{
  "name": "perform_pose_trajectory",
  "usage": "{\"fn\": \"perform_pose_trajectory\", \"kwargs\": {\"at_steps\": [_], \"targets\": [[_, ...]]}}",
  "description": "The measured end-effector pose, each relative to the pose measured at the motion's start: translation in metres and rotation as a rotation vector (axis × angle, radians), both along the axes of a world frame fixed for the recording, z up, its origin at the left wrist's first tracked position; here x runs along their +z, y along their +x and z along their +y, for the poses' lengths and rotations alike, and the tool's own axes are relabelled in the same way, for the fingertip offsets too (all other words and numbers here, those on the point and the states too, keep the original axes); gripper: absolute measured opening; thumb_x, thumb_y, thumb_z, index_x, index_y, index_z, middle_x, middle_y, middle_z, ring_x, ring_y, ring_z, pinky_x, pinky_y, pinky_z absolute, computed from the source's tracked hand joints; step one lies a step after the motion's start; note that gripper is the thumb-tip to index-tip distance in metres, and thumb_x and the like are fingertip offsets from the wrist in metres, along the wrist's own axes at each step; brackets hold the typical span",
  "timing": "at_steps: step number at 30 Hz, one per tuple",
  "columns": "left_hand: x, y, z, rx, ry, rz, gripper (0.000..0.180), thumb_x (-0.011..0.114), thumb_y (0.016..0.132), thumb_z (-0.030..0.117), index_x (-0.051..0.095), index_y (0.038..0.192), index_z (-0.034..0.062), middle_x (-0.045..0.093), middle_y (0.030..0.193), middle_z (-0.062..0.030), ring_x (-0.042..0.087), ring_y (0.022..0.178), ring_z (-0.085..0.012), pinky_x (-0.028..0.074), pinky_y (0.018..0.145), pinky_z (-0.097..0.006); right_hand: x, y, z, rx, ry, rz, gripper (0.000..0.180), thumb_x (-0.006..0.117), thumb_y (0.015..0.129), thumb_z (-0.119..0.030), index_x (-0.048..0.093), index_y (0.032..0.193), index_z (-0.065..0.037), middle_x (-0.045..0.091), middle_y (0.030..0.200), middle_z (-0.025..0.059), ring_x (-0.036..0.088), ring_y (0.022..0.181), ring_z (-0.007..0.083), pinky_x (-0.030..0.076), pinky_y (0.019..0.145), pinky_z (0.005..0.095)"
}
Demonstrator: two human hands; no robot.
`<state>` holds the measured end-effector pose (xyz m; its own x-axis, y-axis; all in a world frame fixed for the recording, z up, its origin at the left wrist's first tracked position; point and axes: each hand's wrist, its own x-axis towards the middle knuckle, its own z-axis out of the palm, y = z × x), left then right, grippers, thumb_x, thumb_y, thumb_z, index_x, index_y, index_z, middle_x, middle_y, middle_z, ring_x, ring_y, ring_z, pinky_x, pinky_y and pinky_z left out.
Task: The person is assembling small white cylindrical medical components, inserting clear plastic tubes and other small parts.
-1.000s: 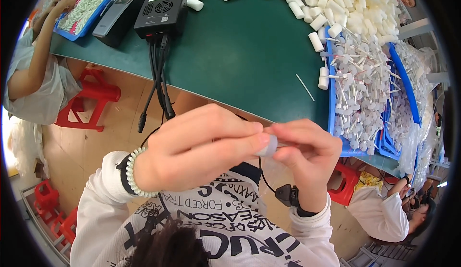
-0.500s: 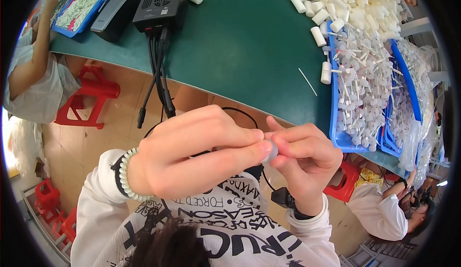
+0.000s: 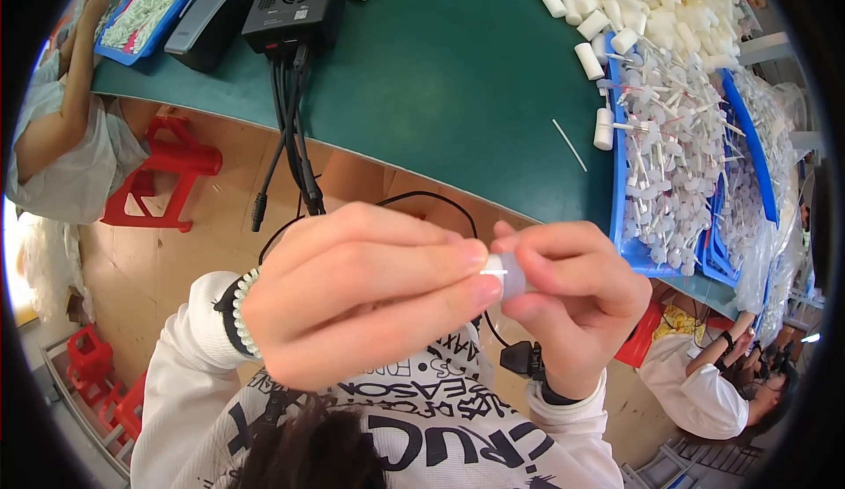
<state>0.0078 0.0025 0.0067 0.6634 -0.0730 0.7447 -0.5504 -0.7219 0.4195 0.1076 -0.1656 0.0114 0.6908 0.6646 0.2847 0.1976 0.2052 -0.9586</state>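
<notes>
My left hand (image 3: 365, 286) is closed in a pinch, thumb and fingertips on a small white piece (image 3: 494, 265) with a thin white strip across it. Much of that piece is covered by the fingers. Against its right side sits a translucent, pale round cap (image 3: 513, 276). My right hand (image 3: 576, 295) pinches this cap from the right. Both hands are raised in front of my chest, nearer to me than the table edge, with the fingertips of the two almost meeting.
On the green table (image 3: 422, 93) are a heap of white cylinders (image 3: 651, 0), a blue tray (image 3: 618, 181) of translucent stemmed pieces, a thin white stick (image 3: 569, 146) and a black box (image 3: 295, 9) with hanging cables. Other people sit left and right; a red stool (image 3: 176, 168) stands left.
My hands have shifted slightly right and drawn a little apart. More of the white piece and the translucent cap shows between the fingertips.
</notes>
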Motion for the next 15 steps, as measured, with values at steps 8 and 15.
{"fn": "perform_pose_trajectory", "kwargs": {"at_steps": [8,15], "targets": [[-0.0003,-0.006,-0.0016,-0.022,-0.008,0.021,0.029,0.074,0.066,-0.004,0.063,0.092,-0.0036,0.058,0.096,-0.0151,0.061,0.077,-0.0254,0.055,0.062,-0.029,0.004,0.0085,-0.0008,0.106,-0.048,-0.194,0.024,0.077,0.062,0.004,0.069,0.084,0.003,0.066,0.086,0.0143,0.064,0.072,0.0187,0.054,0.082,0.0348],[-0.0062,-0.0034,-0.0035,-0.025,-0.07,0.076,0.035,0.077,0.064,-0.002,0.063,0.096,-0.0042,0.058,0.095,-0.0144,0.061,0.075,-0.023,0.053,0.059,-0.029,0.0,0.0134,0.0004,0.119,-0.095,-0.09,0.024,0.078,0.061,0.005,0.069,0.084,0.002,0.067,0.081,0.0136,0.064,0.072,0.0178,0.053,0.074,0.0295]]}}
